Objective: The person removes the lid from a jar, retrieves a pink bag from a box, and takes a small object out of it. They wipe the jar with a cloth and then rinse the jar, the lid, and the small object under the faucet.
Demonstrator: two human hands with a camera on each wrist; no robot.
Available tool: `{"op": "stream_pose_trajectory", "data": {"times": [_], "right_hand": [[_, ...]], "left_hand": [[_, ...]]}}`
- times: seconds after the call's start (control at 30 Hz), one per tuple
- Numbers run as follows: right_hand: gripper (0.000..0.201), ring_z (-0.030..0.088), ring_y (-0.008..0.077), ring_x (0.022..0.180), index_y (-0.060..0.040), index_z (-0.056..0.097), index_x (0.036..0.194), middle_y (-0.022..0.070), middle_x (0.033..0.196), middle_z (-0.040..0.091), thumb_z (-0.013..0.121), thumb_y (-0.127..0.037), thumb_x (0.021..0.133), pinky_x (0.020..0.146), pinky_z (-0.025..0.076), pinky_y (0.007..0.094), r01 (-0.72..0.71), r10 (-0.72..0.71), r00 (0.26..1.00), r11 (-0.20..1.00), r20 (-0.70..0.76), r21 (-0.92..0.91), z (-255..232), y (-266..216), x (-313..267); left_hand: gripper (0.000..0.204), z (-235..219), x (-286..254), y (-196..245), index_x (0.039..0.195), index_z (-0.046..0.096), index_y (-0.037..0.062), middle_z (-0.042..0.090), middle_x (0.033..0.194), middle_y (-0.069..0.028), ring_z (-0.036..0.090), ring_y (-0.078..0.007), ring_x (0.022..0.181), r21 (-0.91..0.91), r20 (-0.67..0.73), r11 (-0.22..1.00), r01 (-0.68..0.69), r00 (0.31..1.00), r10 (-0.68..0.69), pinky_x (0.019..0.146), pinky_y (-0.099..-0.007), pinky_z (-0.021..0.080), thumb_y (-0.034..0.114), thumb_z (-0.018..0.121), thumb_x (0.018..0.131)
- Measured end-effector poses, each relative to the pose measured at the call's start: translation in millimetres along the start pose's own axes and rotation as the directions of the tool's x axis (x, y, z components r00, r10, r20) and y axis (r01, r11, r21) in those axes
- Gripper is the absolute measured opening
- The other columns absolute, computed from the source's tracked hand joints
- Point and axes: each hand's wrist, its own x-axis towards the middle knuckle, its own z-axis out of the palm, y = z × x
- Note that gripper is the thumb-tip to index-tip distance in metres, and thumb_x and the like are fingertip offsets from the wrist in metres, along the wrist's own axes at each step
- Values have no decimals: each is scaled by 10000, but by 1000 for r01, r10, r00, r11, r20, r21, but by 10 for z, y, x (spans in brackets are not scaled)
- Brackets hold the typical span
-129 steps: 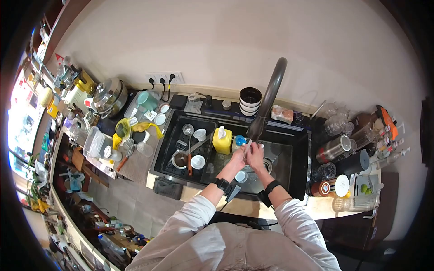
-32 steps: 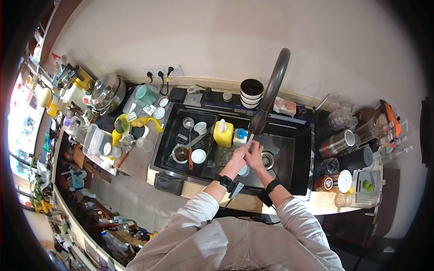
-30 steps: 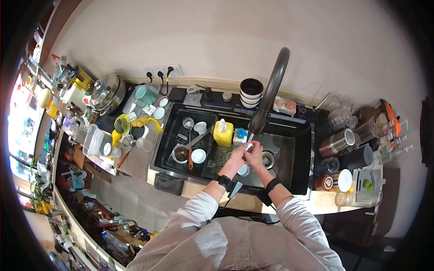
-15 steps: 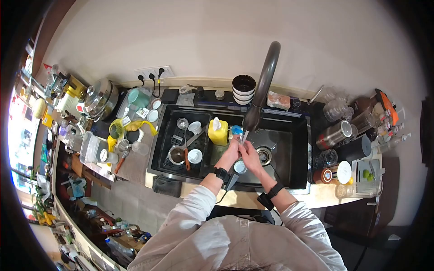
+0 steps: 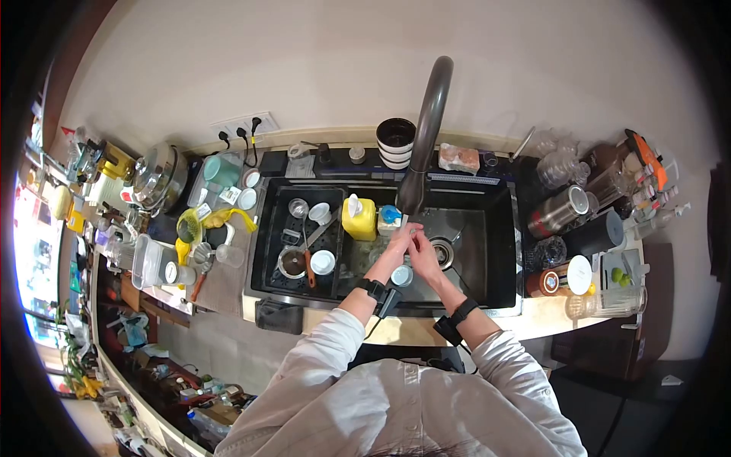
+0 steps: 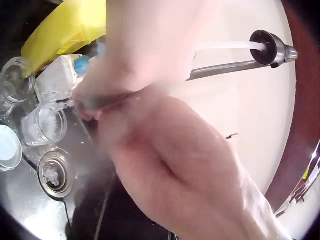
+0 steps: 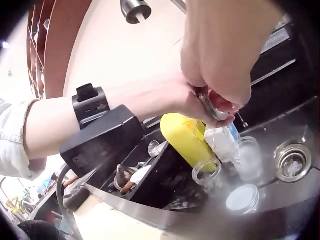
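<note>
Under the dark tap (image 5: 412, 190), both hands meet over the sink (image 5: 480, 259), in the water stream (image 6: 225, 45). My left hand (image 5: 396, 244) grips a small piece with a shiny curved rim (image 7: 211, 106); its kind I cannot tell. Fingers of my right hand (image 5: 425, 257) curl against the same piece from the other side and hide much of it. Below them, on the sink floor, a wet clear jar (image 7: 247, 159), a second glass jar (image 7: 206, 173) and a white round lid (image 7: 242, 199) stand near the drain (image 7: 292, 160).
Behind the hands stand a yellow jug (image 5: 359, 218) and a white bottle with a blue cap (image 5: 390, 214). A black drainer (image 5: 278, 209) with a strainer (image 5: 292, 261) and cups fills the left side. Stacked bowls (image 5: 396, 141) are behind the tap; flasks and jars crowd the right counter.
The head view has turned, shifting the scene left. Both hands stay together under the tap, their fingers shifting on the small piece; the white part seen between them one second ago is now mostly covered.
</note>
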Motion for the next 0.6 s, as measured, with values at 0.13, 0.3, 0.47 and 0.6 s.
{"op": "stream_pose_trajectory", "data": {"times": [0.13,0.3,0.47,0.6], "right_hand": [[245,593,324,995,-25,586,1077,175,1012,621,522,-209,929,917,437,434,287,-300,950,948,-86,-140,66,-250,-92],[277,567,344,1022,-23,609,1073,154,1025,613,540,-221,892,1008,372,485,466,-537,838,611,97,-640,25,-302,-114],[271,577,345,1005,-7,645,979,161,1019,603,619,-228,824,981,401,477,351,-336,925,573,179,-741,-54,-299,-182],[301,594,331,980,-21,645,990,158,964,600,719,-193,754,897,471,453,334,-307,941,790,140,-515,-202,-168,-200]], "left_hand": [[357,-172,25,5,1086,596,4,641,1062,-177,609,-273,989,-345,48,936,75,997,-63,885,-391,507,280,403,967],[276,-238,71,-74,1094,583,2,640,1043,-179,622,-270,954,-454,23,885,107,994,-108,856,-403,519,206,449,965],[168,-272,158,-279,983,672,-6,674,923,-126,645,-224,807,225,-211,972,-72,970,121,707,-357,529,60,536,910],[156,-216,42,-324,921,715,11,700,828,-154,678,-202,758,617,-245,767,-175,884,398,681,-340,529,65,579,863]]}}
